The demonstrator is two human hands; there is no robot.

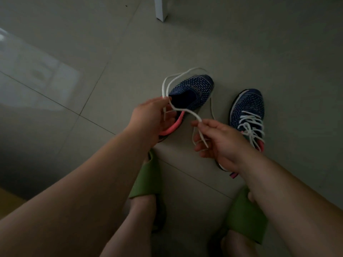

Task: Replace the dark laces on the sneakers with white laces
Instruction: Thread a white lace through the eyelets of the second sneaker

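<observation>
Two feet in green slippers [146, 179] stand at 6 o'clock on the tiled floor [92, 52]. Just past them, the left hand [150, 117] pinches a loose white lace [182, 110] near its looped part, and the right hand [219, 140] curls its fingers round the lace ends. At 12 o'clock the blue sneaker [193, 91] has no lace. At 2 o'clock the other sneaker [247, 112] has white laces tied

Both bare forearms reach forward and down. The left hand [150, 117] has its palm turned to the right, thumb and forefinger pinching a white lace [182, 110] at the fingertips. The right hand [220, 141] is palm-left, fingers curled, pinching the same lace between thumb and forefinger.
</observation>
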